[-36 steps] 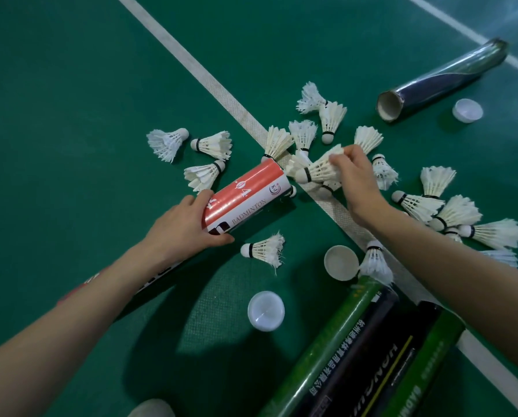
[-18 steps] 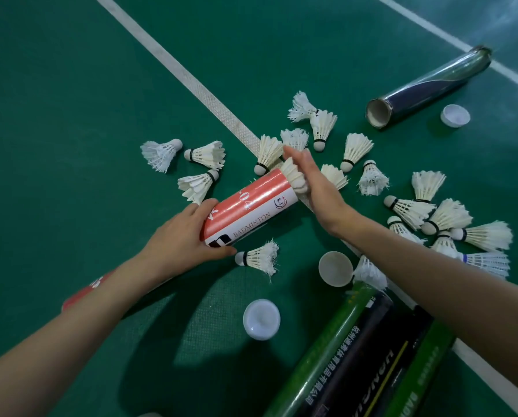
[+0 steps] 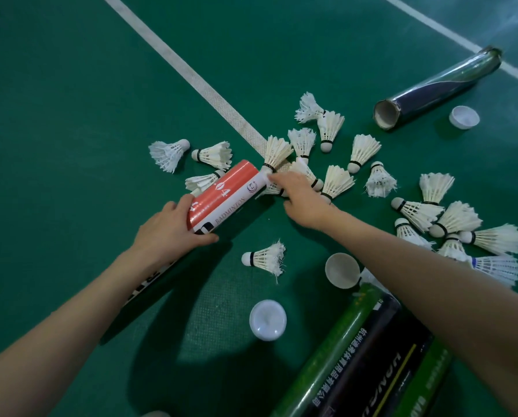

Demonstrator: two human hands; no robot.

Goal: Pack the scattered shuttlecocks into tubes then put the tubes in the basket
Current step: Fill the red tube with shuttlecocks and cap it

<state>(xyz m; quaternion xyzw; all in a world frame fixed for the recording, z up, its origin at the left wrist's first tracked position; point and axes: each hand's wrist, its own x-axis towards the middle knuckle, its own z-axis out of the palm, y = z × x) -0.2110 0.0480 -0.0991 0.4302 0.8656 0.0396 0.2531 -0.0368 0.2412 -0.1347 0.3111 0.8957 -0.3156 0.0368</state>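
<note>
A red and white tube lies slanted on the green floor, and my left hand grips its lower part. My right hand reaches to the tube's open mouth with its fingertips against it; motion blur hides whether a shuttlecock sits under them. Several white shuttlecocks lie scattered: some just left of the tube, a loose group beyond my right hand, a cluster at the right and a single one below the tube. No basket is in view.
A dark shiny tube lies open-ended at the upper right with a white cap beside it. Two more caps sit near my right forearm. Green and black tubes lie at the bottom right. A white court line runs diagonally.
My right hand carried a shuttlecock from the pile to the tube's mouth and pushed it in; that shuttlecock no longer shows outside the tube. My left hand kept its grip on the tube.
</note>
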